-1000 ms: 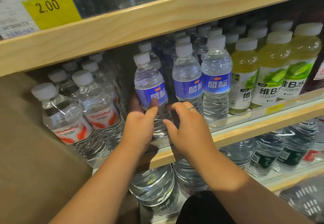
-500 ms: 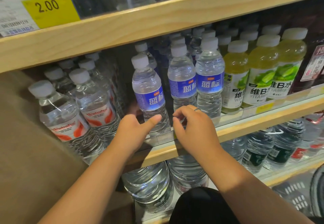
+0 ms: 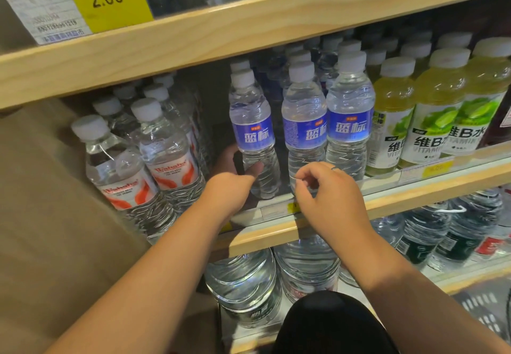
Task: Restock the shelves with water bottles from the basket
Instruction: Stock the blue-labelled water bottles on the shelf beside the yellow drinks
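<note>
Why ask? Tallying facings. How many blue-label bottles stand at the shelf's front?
3. The left bottle, gripped low by the left hand; the middle bottle, behind the right hand; the right bottle beside it. Behind them, white caps suggest more, mostly hidden.

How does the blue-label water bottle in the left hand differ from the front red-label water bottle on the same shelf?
Label: the blue-label water bottle wears a blue band with white characters; the red-label water bottle has a white label with red swirls. State: the left hand grips the blue-label one low down; no hand touches the red-label one. Both are clear, white-capped and on the same shelf.
</note>
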The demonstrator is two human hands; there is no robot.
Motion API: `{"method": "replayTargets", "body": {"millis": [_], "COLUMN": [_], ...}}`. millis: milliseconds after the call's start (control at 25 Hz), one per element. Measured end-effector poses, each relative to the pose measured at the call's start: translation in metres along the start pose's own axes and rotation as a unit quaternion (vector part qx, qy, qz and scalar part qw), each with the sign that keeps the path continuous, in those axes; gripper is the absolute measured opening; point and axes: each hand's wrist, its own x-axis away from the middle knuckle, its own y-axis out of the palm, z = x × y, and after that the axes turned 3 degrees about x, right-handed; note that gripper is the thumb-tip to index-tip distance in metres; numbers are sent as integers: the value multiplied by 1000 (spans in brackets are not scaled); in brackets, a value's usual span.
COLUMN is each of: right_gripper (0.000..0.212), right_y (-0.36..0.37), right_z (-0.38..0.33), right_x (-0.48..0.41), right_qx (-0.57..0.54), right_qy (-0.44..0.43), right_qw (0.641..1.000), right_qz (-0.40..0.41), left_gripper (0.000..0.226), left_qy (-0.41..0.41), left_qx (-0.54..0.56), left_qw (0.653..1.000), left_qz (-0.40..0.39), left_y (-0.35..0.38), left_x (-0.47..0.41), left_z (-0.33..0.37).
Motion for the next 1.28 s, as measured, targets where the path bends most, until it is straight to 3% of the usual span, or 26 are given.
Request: {"method": "replayTargets", "body": {"millis": [160, 440, 1280], "right_gripper": [8, 7, 6], "right_y": [1, 3, 8], "right_z": [1, 3, 7], "right_x": [-1, -3, -3], "right_qx": [1, 6, 16], "right_qy": [-3, -2, -13], "right_qw": [1000, 1000, 1000], "right_qz": [-4, 0, 15], "left_gripper": [66, 56, 58], "left_qy": [-10, 10, -8], "left_qx": [41, 99, 111], "left_qw": [999, 993, 991], "left_qz": [-20, -57, -71], "left_y": [6, 9, 17], "left_x": [-14, -20, -32], "left_z": [-2, 1, -4]}}
